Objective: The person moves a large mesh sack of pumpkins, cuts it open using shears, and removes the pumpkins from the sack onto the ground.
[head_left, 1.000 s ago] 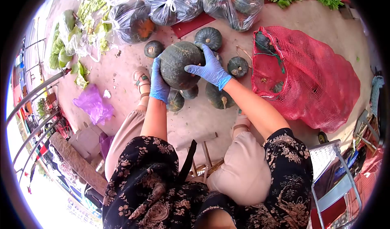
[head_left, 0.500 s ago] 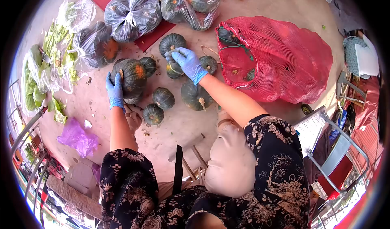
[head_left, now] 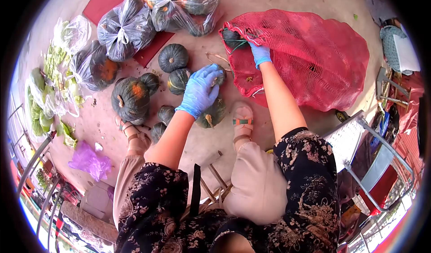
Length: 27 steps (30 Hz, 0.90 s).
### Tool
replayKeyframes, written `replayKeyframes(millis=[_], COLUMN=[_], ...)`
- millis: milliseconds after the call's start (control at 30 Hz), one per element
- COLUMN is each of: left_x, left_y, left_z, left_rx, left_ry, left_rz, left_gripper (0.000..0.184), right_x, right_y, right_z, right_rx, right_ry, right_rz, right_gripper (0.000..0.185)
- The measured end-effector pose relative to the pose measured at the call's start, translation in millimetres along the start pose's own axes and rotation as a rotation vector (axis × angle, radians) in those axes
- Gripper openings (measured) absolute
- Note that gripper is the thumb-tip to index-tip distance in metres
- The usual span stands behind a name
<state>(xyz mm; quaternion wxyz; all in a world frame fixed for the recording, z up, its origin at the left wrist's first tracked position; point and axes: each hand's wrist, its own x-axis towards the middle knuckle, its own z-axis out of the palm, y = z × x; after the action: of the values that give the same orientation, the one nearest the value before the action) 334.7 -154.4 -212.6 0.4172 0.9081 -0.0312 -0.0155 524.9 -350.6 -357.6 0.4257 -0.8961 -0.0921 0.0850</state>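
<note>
My left hand [head_left: 200, 90], in a blue glove, is curled around a small dark green pumpkin [head_left: 220, 76], its fingers over the top and its thumb on the near side. My right hand [head_left: 259, 54], gloved too, grips the mouth edge of a red mesh bag [head_left: 321, 60]; its fingertips are partly hidden by the mesh. Just inside that mouth, a dark green pumpkin [head_left: 231, 38] shows. A striped pumpkin [head_left: 178, 81] and a round one [head_left: 173, 58] lie beyond my left hand. Under my left wrist sits a larger pumpkin [head_left: 212, 114], partly covered.
At the left rests a big pumpkin with an orange patch [head_left: 130, 98]. Tied plastic bags of pumpkins [head_left: 126, 28] line the far side. Leafy greens [head_left: 51, 71] and a purple plastic bag [head_left: 90, 159] lie farther left. A metal-framed chair [head_left: 375, 165] stands at the right.
My left hand has left the big pumpkin and crossed right to the small one. My right hand has moved from the striped pumpkin to the mesh bag's mouth. The view has shifted slightly right.
</note>
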Motion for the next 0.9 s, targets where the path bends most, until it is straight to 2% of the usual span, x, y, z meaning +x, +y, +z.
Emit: replayKeyframes(millis=[67, 133, 200, 233, 267, 333, 367, 400, 467, 567, 667, 767, 800, 867, 900], left_x=[11, 18, 18, 19, 18, 18, 17, 14, 8, 7, 11, 10, 8, -5, -10], left_y=[17, 22, 23, 22, 18, 10, 5, -1, -12, -9, 2, 17, 15, 2, -6], left_z=[43, 77, 95, 99, 99, 86, 79, 75, 71, 60, 56, 48, 47, 30, 13], left_rx=[0.020, -0.030, -0.050, -0.056, -0.174, -0.413, -0.463, -0.671, -0.890, -1.081, -1.126, -1.175, -1.333, -1.345, -1.321], left_ry=[-0.209, -0.386, -0.346, -0.321, -0.285, -0.200, -0.169, -0.104, -0.002, 0.060, -0.027, -0.063, 0.076, 0.274, 0.312], left_rz=[0.120, 0.087, -0.077, -0.158, -0.263, -0.471, -0.555, -0.623, -0.729, -0.836, -0.999, -1.055, -0.942, -0.870, -0.813], left_gripper=[0.045, 0.047, 0.044, 0.043, 0.042, 0.038, 0.034, 0.033, 0.031, 0.037, 0.055, 0.056, 0.058, 0.044, 0.037], right_x=[7, 4, 3, 1, -8, -25, -33, -42, -55, -87, -127, -154, -156, -155, -148], right_y=[-33, -32, -25, -24, -23, -16, -13, -27, -23, -52, -65, -99, -108, -124, -127], right_z=[-5, 3, 14, 15, 10, 22, 25, 20, 23, 0, -27, -29, -23, -15, -14], right_rx=[-0.009, 0.059, 0.202, 0.325, 0.466, 0.339, 0.434, 0.433, 0.471, 0.933, 1.335, 1.250, 1.178, 1.023, 0.958], right_ry=[-0.149, -0.253, -0.319, -0.318, -0.399, -0.227, -0.231, -0.199, -0.220, -0.054, -0.144, -0.320, -0.365, -0.431, -0.507], right_rz=[0.127, 0.287, 0.462, 0.475, 0.533, 0.415, 0.401, 0.374, 0.408, 1.122, 1.331, 0.898, 0.810, 0.626, 0.588], right_gripper=[0.062, 0.071, 0.080, 0.086, 0.086, 0.080, 0.074, 0.067, 0.061, 0.053, 0.047, 0.049, 0.049, 0.050, 0.042])
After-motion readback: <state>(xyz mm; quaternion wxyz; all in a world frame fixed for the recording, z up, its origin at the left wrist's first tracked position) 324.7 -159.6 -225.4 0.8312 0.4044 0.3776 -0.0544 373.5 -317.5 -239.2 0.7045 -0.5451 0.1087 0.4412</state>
